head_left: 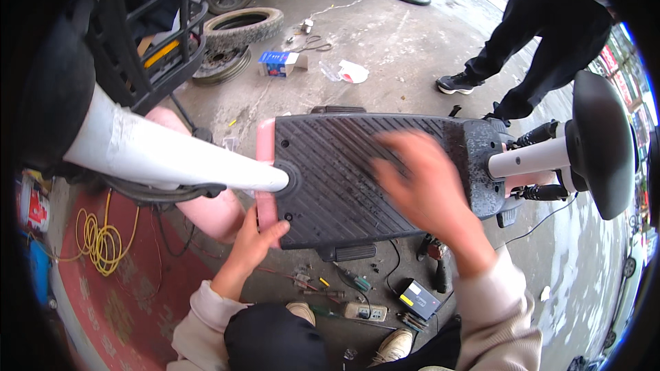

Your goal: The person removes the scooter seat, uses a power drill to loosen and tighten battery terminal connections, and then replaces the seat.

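Before me lies the black ribbed footboard (337, 192) of an electric scooter, its left end edged by a pink frame (265, 141). My left hand (253, 239) grips the footboard's near left corner, thumb on top beside a screw hole; the other fingers are mostly hidden. Over the middle of the board my right hand (423, 178) is blurred by motion, thumb and fingers apart, with nothing visible in it. A white steering column (185, 151) rises at the left end. At the right end a white seat post (526, 162) carries a black saddle (601, 145).
Below the board are a drill (437, 264), a dark box (419, 299), a power strip (366, 312) and loose hand tools. Yellow cable (103, 244) lies coiled on red flooring. Tyres (244, 27) and a blue carton (278, 64) sit beyond. A person in black trousers (543, 34) stands far right.
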A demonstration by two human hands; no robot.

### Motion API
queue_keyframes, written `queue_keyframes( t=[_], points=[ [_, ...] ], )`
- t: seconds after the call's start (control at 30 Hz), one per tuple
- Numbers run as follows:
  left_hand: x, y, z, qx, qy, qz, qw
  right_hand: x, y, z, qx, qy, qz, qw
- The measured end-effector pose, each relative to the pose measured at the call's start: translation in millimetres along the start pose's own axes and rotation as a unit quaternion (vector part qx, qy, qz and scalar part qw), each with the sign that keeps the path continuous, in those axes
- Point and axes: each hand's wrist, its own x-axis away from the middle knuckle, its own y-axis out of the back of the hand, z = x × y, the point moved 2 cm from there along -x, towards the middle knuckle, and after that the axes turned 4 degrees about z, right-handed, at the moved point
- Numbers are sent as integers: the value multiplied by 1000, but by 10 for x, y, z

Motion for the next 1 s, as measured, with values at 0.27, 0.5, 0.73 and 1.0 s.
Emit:
queue_keyframes(
  t=[0.27, 0.5, 0.73, 1.0],
  points=[
    [-59, -202, 160, 64, 7, -38, 997, -1393, -1841, -229, 120, -96, 194, 969],
    [-57, 5, 159, 47, 6, -72, 996, -1734, -1287, -199, 41, -48, 126, 990],
    [-102, -47, 466, 38, -16, -63, 997, -985, -1045, -1161, 102, -99, 133, 981],
    [24, 130, -4, -109, -17, -61, 992, -575, 673, -1738, 141, -371, 54, 916]
  ],
)
